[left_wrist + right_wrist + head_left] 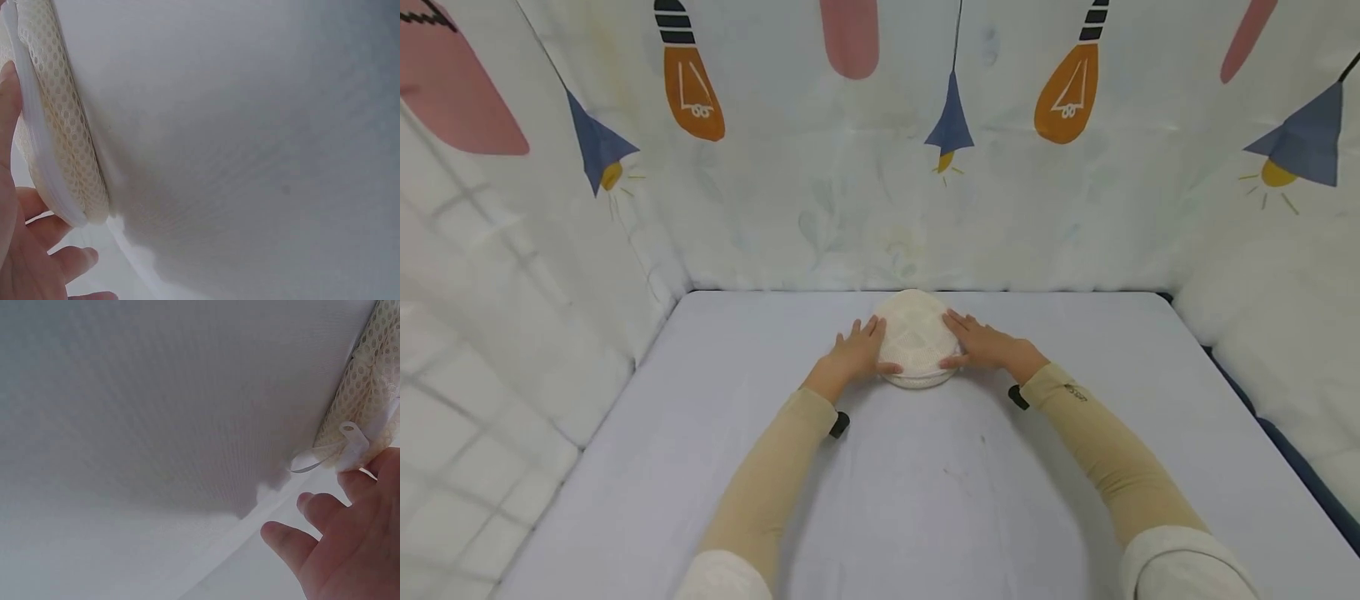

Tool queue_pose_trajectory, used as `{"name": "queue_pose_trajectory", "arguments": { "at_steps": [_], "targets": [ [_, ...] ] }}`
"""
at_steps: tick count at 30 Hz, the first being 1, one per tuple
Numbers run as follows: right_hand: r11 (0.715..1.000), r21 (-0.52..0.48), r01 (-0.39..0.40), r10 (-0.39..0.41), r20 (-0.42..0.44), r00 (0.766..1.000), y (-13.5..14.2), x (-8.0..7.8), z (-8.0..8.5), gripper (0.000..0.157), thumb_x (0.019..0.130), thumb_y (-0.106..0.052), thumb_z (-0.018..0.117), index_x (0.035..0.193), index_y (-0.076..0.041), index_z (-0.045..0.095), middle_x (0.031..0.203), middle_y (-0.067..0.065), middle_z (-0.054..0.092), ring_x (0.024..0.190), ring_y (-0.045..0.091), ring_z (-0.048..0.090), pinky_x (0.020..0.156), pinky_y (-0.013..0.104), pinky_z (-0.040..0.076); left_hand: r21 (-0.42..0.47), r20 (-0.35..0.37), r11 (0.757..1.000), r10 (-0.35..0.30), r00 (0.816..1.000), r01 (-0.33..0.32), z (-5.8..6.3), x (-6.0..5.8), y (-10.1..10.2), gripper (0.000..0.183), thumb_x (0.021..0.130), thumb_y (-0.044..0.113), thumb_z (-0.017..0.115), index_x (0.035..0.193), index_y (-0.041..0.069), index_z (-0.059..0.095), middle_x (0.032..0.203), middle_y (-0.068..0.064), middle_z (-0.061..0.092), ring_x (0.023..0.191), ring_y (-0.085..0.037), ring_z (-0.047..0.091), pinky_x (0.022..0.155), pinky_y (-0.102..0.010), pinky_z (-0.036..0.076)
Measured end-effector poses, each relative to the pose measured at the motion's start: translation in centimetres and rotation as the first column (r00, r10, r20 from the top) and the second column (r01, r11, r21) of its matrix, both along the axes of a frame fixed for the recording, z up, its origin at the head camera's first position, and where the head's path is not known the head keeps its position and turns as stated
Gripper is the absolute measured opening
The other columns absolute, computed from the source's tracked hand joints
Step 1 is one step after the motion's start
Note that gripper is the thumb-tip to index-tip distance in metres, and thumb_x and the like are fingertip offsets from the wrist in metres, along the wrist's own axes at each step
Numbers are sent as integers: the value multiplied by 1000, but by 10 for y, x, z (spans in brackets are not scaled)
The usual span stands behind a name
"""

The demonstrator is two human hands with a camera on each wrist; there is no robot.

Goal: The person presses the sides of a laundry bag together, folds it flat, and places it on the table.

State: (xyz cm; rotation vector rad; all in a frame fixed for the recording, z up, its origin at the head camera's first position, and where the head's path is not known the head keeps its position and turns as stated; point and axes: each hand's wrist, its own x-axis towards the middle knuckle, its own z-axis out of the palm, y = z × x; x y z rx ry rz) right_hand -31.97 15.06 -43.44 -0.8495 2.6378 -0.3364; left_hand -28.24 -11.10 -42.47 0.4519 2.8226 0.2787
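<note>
A round, cream mesh laundry bag (pixel 917 333) lies near the table's far edge. My left hand (pixel 855 354) holds its left side, thumb toward the front and the other fingers spread along the side. On the opposite side, my right hand (pixel 981 343) holds the bag in much the same way. The left wrist view shows a white zip band (pixel 44 144) running round the mesh, with the thumb against it. A white zip pull (pixel 353 434) hangs by the right fingertips in the right wrist view. The bag's underside is hidden.
The table (pixel 910 500) has a pale cover and runs back to a white cloth wall (pixel 865 208) printed with lamps and bulbs. Cloth also hangs at the left and right sides. Dark wrist straps (pixel 840 425) show beneath the beige sleeves.
</note>
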Motion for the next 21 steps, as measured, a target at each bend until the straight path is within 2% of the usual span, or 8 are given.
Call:
{"name": "queue_pose_trajectory", "arguments": {
  "at_steps": [7,16,21],
  "targets": [
    [1000,-16,10,-10,-20,1000,2,0,5,102,85,-63,50,149,-6,-5,154,11,-9,138,39,-1,107,57,11,6,-13,1000,-2,1000,2,5,-2,1,101,81,63,54,150,8,5,154,-11,2,138,-38,2,104,-64,10],
    [999,-50,14,-14,-14,1000,8,2,9,106,82,-65,51,148,-6,-7,154,10,-11,138,37,-4,109,53,9,28,-33,1000,-5,999,6,-2,-2,2,102,81,66,52,150,9,2,155,-10,-1,138,-37,0,104,-63,10],
    [998,-70,2,-5,-29,1000,9,6,17,102,85,-60,52,148,-5,-5,154,14,-9,137,40,-4,108,55,10,24,-31,1000,-1,1000,2,-3,-3,0,101,82,67,49,150,11,1,155,-9,-3,139,-36,-1,105,-62,9]
  ]
}}
